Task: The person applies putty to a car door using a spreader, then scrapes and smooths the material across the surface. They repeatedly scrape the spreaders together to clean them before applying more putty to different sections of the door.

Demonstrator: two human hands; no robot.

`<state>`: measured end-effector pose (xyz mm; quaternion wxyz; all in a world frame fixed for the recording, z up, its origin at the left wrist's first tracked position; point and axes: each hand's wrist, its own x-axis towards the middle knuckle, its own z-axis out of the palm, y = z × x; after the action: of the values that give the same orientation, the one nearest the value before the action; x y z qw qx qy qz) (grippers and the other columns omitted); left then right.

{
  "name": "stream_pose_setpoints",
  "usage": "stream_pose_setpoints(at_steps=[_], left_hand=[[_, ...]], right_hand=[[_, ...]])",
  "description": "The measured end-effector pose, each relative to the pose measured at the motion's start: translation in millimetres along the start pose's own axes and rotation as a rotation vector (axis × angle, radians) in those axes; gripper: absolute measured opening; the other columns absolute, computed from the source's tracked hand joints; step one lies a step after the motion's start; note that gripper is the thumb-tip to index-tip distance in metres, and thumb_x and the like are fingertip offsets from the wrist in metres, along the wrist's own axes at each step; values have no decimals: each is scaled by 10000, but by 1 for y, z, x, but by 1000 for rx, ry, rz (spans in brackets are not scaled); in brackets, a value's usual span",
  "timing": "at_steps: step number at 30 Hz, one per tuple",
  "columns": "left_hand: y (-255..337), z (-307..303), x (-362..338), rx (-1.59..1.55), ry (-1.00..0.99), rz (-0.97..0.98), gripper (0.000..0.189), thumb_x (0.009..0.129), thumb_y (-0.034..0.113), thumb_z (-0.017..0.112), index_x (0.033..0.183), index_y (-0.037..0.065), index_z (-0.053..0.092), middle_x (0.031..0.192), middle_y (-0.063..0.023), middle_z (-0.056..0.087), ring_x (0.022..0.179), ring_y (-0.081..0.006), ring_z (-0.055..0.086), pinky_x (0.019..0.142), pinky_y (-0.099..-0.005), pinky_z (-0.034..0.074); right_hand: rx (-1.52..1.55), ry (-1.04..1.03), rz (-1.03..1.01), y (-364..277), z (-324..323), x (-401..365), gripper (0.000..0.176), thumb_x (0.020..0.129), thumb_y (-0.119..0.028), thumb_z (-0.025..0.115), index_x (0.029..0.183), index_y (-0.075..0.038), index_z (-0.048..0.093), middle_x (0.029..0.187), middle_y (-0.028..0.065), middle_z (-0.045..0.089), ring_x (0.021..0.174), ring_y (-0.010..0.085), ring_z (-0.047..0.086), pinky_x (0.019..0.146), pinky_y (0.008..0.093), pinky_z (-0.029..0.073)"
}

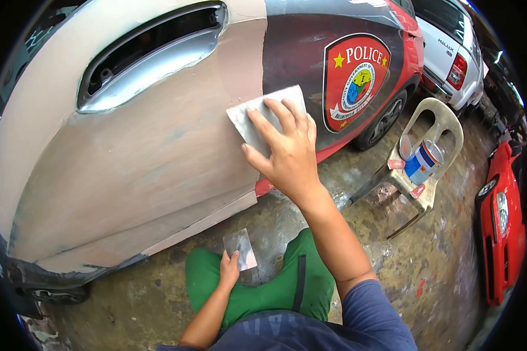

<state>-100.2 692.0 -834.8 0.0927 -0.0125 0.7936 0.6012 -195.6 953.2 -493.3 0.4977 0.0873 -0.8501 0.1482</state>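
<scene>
My right hand point(290, 149) is pressed over a light grey flat sheet point(256, 133), its fingers spread across it against the car side point(152, 152). The sheet lies at the border between the beige filler-coated panel and the dark paint, left of the red police emblem point(357, 82). Lower down, near my green-trousered legs, my left hand point(229, 268) grips a thin, shiny rectangular plate point(241, 248) between thumb and fingers. That plate is held apart from the car. Above the beige area is a dark opening with a silvery recess point(152, 73).
A plastic chair point(448, 131) stands to the right, holding a blue and white can point(423, 162), a round lid and small red-marked pieces. Behind it is a white vehicle point(448, 50). A red car point(503, 222) stands at the far right. The floor point(386, 257) is stained.
</scene>
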Motion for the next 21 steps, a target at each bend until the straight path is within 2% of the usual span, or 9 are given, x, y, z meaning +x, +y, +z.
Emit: stream_pose_setpoints(at_steps=[3,7,11,16,19,21], left_hand=[[0,0,1,-11,-14,-36,423,1012,285,591,1282,-40,588,1182,-237,703,1116,-368,667,982,-419,492],[-5,0,4,-29,-21,-17,423,1012,289,587,1278,-39,590,1181,-236,704,1117,-366,667,983,-418,491],[-5,1,5,-8,-30,-28,425,1011,295,585,1273,-39,593,1185,-234,705,1122,-363,665,990,-418,487],[-7,3,7,13,-43,-42,434,1012,298,585,1275,-48,588,1194,-240,700,1133,-364,660,999,-416,482],[1,4,5,-12,-57,-43,429,1013,294,588,1275,-46,588,1194,-240,700,1134,-361,660,996,-415,482],[0,3,5,-14,-61,-49,423,1015,289,588,1278,-42,589,1191,-233,704,1130,-352,662,993,-412,482]], right_hand=[[1,21,13,-3,17,2,578,771,-345,782,1318,-206,660,1415,70,515,1334,360,428,1041,622,349],[29,13,57,-5,42,-46,621,732,-334,822,1318,-209,661,1428,81,510,1352,378,414,1046,666,341],[30,-129,124,-6,37,-78,622,724,-335,832,1311,-206,670,1434,87,513,1362,386,409,1042,684,339],[26,-45,76,-13,-3,-17,594,759,-346,799,1317,-196,661,1397,143,519,1353,391,416,1079,618,324],[16,28,8,-12,-4,17,577,762,-345,791,1303,-196,659,1364,136,529,1338,385,427,1048,605,345],[15,-32,30,-15,2,14,579,743,-341,804,1286,-194,668,1357,132,531,1332,385,433,1037,605,349]])
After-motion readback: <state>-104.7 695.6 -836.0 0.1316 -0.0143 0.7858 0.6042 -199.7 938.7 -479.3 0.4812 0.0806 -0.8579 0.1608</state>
